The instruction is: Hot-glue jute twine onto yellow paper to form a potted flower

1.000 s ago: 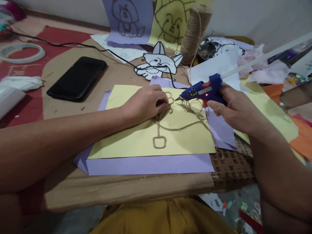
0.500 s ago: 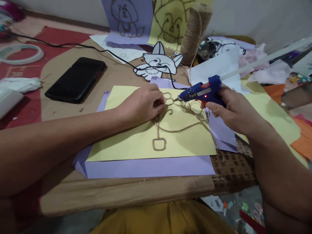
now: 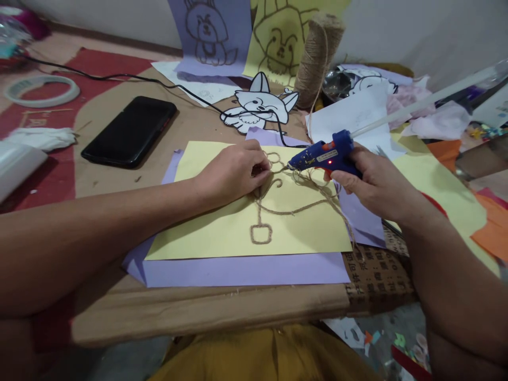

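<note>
My right hand (image 3: 373, 180) grips a blue hot glue gun (image 3: 323, 153), its red light lit and a long clear glue stick (image 3: 420, 100) in its back. The nozzle points left, close to a strand of jute twine (image 3: 281, 169). My left hand (image 3: 242, 166) rests on the yellow paper (image 3: 210, 233) with its fingers pinched at the twine; the fingertips are partly hidden. On that paper, twine forms a small square (image 3: 261, 234) with a stem, a curl and loops. Loose twine trails to the right. Purple paper (image 3: 238, 272) lies underneath.
A black phone (image 3: 130, 129) and a tape roll (image 3: 42, 91) lie at left. Behind the paper are a cut-out fox drawing (image 3: 262, 103), a twine spool (image 3: 319, 58) and a metal bowl (image 3: 337, 82). A black cord (image 3: 159, 82) crosses the cardboard. Paper scraps crowd the right.
The glue gun has shifted slightly left and down in my right hand, its nozzle now along the strand beside my left fingers. My left hand keeps its place on the paper. The view has moved slightly.
</note>
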`<state>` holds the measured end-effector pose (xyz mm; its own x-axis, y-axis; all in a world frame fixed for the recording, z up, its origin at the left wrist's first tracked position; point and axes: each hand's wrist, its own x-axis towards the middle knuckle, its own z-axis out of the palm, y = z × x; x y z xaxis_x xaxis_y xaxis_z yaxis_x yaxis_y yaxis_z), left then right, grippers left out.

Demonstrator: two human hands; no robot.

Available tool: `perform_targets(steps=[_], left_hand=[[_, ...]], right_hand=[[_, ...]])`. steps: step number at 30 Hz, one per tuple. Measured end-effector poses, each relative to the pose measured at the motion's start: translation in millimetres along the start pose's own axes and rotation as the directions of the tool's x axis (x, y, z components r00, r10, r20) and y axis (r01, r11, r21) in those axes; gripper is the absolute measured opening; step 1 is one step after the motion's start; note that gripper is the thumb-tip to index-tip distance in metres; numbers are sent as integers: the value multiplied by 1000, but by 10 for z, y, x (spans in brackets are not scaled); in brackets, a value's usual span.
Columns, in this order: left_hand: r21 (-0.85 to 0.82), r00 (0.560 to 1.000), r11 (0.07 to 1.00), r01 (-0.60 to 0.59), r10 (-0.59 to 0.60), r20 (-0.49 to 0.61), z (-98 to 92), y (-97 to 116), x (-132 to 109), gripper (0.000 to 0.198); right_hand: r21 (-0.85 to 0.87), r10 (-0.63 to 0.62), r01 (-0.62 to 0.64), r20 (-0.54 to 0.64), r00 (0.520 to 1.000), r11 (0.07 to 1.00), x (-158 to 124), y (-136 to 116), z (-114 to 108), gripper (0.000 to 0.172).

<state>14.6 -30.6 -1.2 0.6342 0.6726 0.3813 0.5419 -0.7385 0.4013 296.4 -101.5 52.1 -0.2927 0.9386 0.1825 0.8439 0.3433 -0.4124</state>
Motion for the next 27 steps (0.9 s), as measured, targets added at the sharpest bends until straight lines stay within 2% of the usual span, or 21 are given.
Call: perform_targets(steps=[11,27], left_hand=[[-13,1000,1000,6,-6,14,-2,0,1,19],[-3,1000,1000,0,0,-4,-1,2,0,17]], right_hand=[[-50,15,-16,-19,1000,999,-12,14,-61,44],[-66,-15,15,1,1000,998,-21,-19,12,44]])
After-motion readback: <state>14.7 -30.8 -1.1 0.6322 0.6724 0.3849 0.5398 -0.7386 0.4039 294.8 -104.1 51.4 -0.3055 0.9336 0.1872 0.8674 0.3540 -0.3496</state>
